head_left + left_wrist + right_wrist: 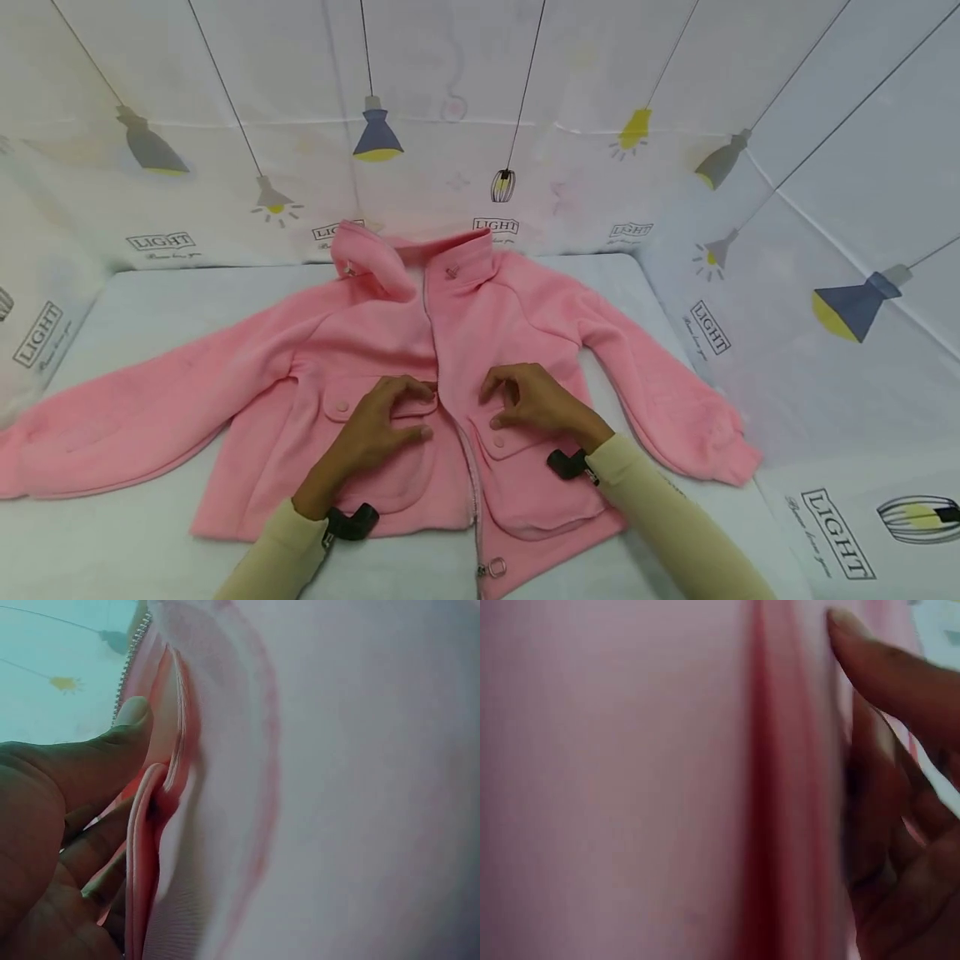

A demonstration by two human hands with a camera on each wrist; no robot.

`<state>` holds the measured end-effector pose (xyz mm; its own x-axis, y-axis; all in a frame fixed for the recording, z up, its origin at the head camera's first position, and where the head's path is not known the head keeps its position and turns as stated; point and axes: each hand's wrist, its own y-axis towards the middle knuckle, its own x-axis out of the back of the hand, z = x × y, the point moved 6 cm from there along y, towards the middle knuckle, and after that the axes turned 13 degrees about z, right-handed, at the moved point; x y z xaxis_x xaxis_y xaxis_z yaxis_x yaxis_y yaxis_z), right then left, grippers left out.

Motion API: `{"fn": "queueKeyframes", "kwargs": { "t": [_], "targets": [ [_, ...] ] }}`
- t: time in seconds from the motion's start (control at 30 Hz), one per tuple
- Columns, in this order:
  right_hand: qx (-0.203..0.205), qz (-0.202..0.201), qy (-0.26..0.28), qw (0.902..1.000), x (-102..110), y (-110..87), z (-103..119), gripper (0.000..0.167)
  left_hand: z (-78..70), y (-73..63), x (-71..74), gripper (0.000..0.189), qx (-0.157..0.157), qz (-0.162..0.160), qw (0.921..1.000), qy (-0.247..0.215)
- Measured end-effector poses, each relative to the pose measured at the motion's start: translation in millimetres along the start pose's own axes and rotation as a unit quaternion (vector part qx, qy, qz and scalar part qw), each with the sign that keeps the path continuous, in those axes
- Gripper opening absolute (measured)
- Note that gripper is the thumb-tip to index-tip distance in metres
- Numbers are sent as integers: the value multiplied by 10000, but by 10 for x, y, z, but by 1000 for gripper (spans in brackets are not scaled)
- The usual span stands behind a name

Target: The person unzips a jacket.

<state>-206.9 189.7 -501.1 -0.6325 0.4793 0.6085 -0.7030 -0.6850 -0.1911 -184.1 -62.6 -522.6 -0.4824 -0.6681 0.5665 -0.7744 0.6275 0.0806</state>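
Observation:
A pink zip jacket (360,333) is spread front up, its collar at the far side and its sleeves out to both sides. My left hand (378,425) is over the left chest pocket flap (341,407), thumb spread from bent fingers. In the left wrist view its fingers reach behind the flap's edge (139,832), and the thumb stays apart from them. Over the other pocket flap (510,443) is my right hand (540,402), its thumb close to the snap and its fingers bent apart from the thumb. The right wrist view is blurred by near fabric.
The jacket lies on a white-covered table (172,308). Behind and at the sides hangs white cloth (420,50) printed with lamps. The metal zipper (468,467) runs down between the hands to a ring pull (497,567) at the near hem.

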Motion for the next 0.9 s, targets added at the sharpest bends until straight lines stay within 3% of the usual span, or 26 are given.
{"fn": "queueKeyframes", "kwargs": {
  "t": [0.27,0.6,0.9],
  "targets": [
    [-263,-279,48,9993,70,60,-100,29,-21,1,1,43,-122,122,9998,-77],
    [-492,-915,325,9941,434,64,-326,27,-52,-35,16,44,-161,254,9995,-10],
    [-836,-1586,-161,9837,764,106,-508,25,-45,-89,21,45,-225,218,9995,105]
  ]
}}
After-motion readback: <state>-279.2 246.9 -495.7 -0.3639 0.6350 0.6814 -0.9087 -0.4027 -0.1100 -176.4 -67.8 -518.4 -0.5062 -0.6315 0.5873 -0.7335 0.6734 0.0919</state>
